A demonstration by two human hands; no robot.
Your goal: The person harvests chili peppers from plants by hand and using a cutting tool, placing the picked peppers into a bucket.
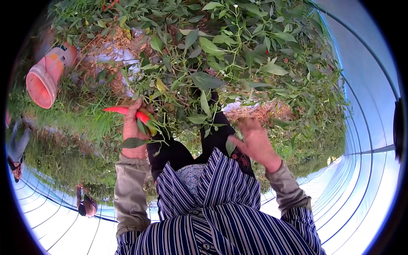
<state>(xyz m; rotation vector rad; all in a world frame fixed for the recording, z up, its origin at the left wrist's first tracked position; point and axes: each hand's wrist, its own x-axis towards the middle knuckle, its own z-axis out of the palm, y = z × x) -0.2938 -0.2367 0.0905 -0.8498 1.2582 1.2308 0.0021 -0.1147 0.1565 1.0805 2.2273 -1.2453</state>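
My left hand (pixel 134 123) is closed round several chili peppers (pixel 143 116). They are red, some shading to green, and one red tip sticks out to the left past the fingers. Green stems and a leaf hang by the wrist. On the other side of the legs, my right hand (pixel 256 142) is open, with thumb and fingers apart and fingertips slightly blurred. I see nothing in it; a leaf (pixel 230 146) shows beside its thumb. Between and above both hands spreads a leafy pepper plant (pixel 208 80) with small white flowers.
An orange-pink bucket (pixel 50 76) lies tipped on its side at the left. Dense pepper plants (pixel 289 55) fill the top and right. Dry straw (pixel 114 72) covers ground between rows. A tunnel wall (pixel 369 85) curves along the right. Other people (pixel 86 202) appear at the far left.
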